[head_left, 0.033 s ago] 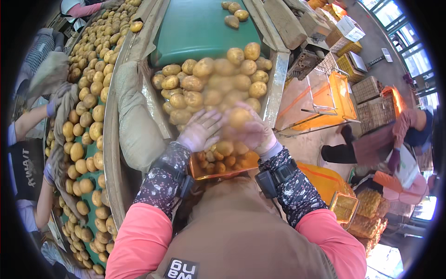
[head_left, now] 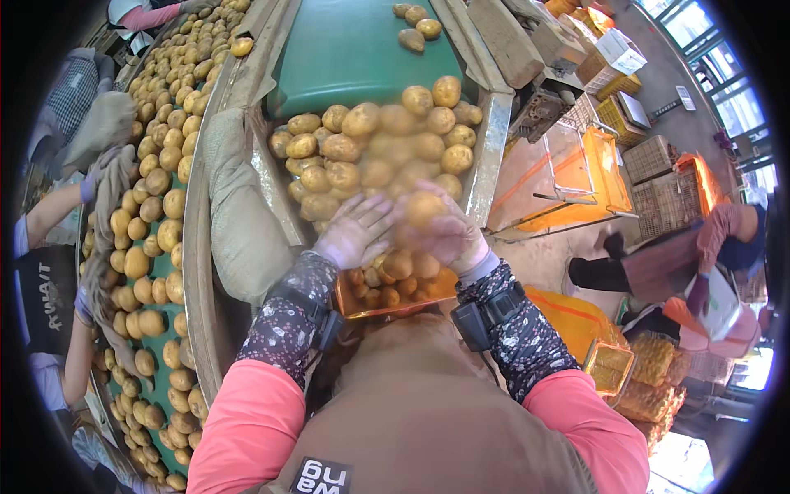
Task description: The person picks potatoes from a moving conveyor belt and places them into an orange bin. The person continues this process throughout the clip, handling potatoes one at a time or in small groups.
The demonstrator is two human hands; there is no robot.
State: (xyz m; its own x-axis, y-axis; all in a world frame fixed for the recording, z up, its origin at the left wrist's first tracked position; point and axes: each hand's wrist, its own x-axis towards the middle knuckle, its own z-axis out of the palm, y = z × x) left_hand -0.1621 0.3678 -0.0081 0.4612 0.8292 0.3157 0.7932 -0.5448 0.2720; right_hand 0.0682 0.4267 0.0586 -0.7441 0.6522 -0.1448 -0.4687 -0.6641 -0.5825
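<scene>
Potatoes crowd the gap between two cupped hands

Taking the hands as the dial's centre, a heap of potatoes (head_left: 339, 148) lies at 12 o'clock, blurred down its middle. The left hand (head_left: 355, 230) is at the heap's lower edge, fingers spread, apparently clenched on nothing. The right hand (head_left: 448, 230) curves in opposite; a blurred potato (head_left: 425, 210) shows in front of its fingers, but whether it is gripped or merely passing, I cannot tell.

The likeliest trouble is spillage: if too many tumble through at once, some could jump the rim of the orange bag (head_left: 442, 284) at 6 o'clock, between the forearms. A sagging mouth could also drop them against the brown apron (head_left: 395, 395). Potatoes jammed between the palms could bruise or pinch fingers.

That bag holds potatoes near its mouth; its depth is hidden. The metal-sided chute (head_left: 487, 156) holds the heap, below a green belt (head_left: 362, 74) bearing a few more at 12. At 9, another belt's potatoes (head_left: 136, 265) lie thickly. Toward 2 to 3, an orange sack (head_left: 607, 177) hangs by a metal frame and wicker-like crates (head_left: 654, 202) stand stacked, contents unclear. Bulging mesh sacks (head_left: 650, 362) sit at 4.
</scene>
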